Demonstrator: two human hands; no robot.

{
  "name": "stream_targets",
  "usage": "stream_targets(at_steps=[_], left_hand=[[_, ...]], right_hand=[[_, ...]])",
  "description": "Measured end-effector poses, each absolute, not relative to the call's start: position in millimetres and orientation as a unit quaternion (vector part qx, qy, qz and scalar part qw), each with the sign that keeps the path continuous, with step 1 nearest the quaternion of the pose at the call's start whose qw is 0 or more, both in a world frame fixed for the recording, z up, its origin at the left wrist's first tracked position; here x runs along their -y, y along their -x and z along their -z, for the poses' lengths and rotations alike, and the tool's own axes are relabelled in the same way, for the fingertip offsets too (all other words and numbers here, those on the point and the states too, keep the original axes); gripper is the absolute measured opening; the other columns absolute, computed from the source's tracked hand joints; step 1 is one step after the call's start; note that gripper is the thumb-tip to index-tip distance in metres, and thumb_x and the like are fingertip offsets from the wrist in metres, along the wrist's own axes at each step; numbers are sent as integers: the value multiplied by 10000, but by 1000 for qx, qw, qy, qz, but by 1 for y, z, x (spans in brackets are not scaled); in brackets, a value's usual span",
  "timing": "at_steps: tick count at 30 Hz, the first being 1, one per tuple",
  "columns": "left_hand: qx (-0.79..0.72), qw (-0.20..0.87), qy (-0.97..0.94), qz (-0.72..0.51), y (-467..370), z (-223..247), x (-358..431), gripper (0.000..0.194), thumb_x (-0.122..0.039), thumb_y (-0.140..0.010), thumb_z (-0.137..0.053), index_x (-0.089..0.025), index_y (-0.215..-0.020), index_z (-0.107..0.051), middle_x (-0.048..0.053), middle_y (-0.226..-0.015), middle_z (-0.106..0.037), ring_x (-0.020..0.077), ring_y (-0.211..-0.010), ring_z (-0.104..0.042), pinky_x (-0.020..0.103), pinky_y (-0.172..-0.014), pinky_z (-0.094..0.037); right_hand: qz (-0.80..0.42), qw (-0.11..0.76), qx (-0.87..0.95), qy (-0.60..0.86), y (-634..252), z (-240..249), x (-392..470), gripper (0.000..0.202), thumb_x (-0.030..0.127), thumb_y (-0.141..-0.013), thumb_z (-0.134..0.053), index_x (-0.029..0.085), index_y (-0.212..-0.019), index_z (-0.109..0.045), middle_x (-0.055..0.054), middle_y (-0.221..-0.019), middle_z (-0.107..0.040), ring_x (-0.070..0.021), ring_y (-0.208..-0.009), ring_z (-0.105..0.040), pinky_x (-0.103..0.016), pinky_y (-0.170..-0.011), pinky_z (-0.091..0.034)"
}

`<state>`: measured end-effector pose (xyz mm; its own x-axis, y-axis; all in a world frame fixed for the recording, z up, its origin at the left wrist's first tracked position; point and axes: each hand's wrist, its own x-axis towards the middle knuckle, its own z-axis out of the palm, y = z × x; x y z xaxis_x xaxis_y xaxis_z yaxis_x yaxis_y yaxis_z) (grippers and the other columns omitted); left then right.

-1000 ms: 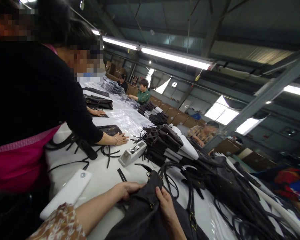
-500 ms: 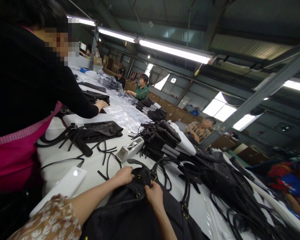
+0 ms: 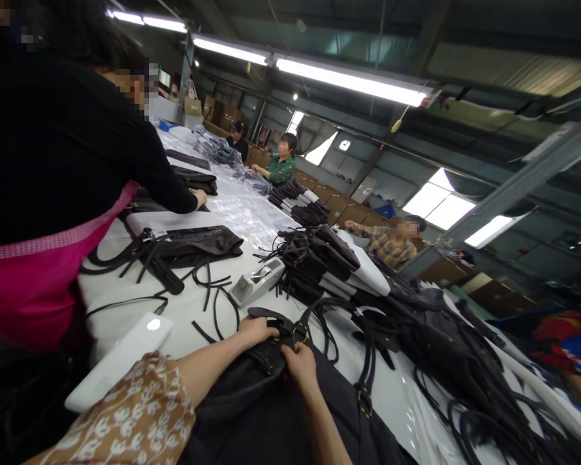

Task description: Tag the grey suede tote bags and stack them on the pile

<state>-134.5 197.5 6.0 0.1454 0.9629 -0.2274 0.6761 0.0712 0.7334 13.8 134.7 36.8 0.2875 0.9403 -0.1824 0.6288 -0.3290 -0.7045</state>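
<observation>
A black bag with brass-coloured fittings lies on the white table in front of me. My left hand is closed on its upper part, beside a dark strap or tab near the handle ring. Just to the right, my right hand pinches the black material at the bag's top edge. The fingertips of both hands are close together, with a small gap between them. A long handle with a buckle runs down the bag's right side. What lies under my fingers is partly hidden.
A tape dispenser stands beyond my hands, next to stacked black bags. More bags lie to the right. A white device with a cable lies left. A person in black leans over the table, a hand on another bag.
My left hand has shifted slightly right along the bag's top, and its fingers now reach further over the material. The whole view has shifted slightly.
</observation>
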Motion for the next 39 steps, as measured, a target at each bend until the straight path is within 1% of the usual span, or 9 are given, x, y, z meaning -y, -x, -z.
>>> stream_targets(at_steps=[4,9,13,15,18,25,29,34,39], left_hand=[[-605,379,-671,-198,153,-19,-194,438,-510,-815,-474,-127,-902,-669,134,-941,-696,269,-899,-643,315,-759,-483],[-575,331,-695,-277,204,-39,-159,346,-346,-822,-466,-171,-1087,-604,69,-967,-677,201,-916,-616,267,-788,-440],[-540,351,-715,-272,236,-45,-125,201,-280,-757,-489,-168,-773,-656,7,-672,-658,152,-646,-608,226,-609,-416],[-513,358,-730,-276,235,-47,-124,190,-275,-739,-506,-169,-743,-663,-6,-683,-662,140,-655,-605,211,-606,-407],[-478,355,-750,-288,210,-46,-144,220,-305,-727,-548,-181,-847,-685,-14,-742,-668,140,-708,-599,207,-630,-399],[-459,382,-761,-255,144,-11,-192,295,-337,-607,-691,-165,-846,-677,-9,-664,-631,148,-599,-549,220,-519,-353],[-455,384,-761,-258,143,0,-196,249,-352,-666,-659,-169,-835,-671,-3,-684,-637,146,-607,-557,218,-523,-362],[-445,358,-767,-293,143,-6,-195,178,-297,-794,-545,-192,-783,-689,17,-749,-678,155,-754,-603,229,-706,-421],[-503,348,-726,-314,126,-5,-202,220,-294,-797,-532,-152,-810,-699,25,-674,-672,148,-649,-601,235,-651,-443]], right_hand=[[-373,313,484,727,-13,-32,-131,211,401,-761,-532,212,-685,-475,48,-442,-503,-131,-365,-491,-231,-378,-398],[-419,364,465,689,-17,-34,-128,307,488,-718,-600,207,-688,-482,53,-453,-501,-112,-369,-488,-215,-364,-409],[-429,380,455,682,-15,-34,-129,334,503,-688,-637,207,-657,-486,55,-429,-490,-112,-364,-484,-210,-350,-392],[-426,382,457,681,-12,-36,-129,334,495,-677,-650,209,-642,-481,61,-411,-476,-113,-351,-472,-211,-338,-377],[-415,384,472,676,-10,-39,-129,313,474,-684,-643,209,-653,-479,65,-398,-471,-116,-347,-468,-211,-333,-365],[-401,368,498,675,-18,-36,-128,339,506,-681,-643,192,-705,-517,62,-380,-476,-121,-305,-438,-222,-315,-336],[-408,372,504,664,-19,-30,-128,372,540,-681,-649,189,-737,-540,62,-405,-490,-112,-340,-454,-208,-341,-355],[-410,370,512,658,-19,-27,-127,413,591,-684,-629,192,-737,-534,60,-403,-477,-116,-342,-447,-210,-333,-337],[-392,361,528,661,-21,-20,-126,412,608,-712,-580,205,-755,-509,62,-431,-480,-118,-354,-447,-219,-359,-341]])
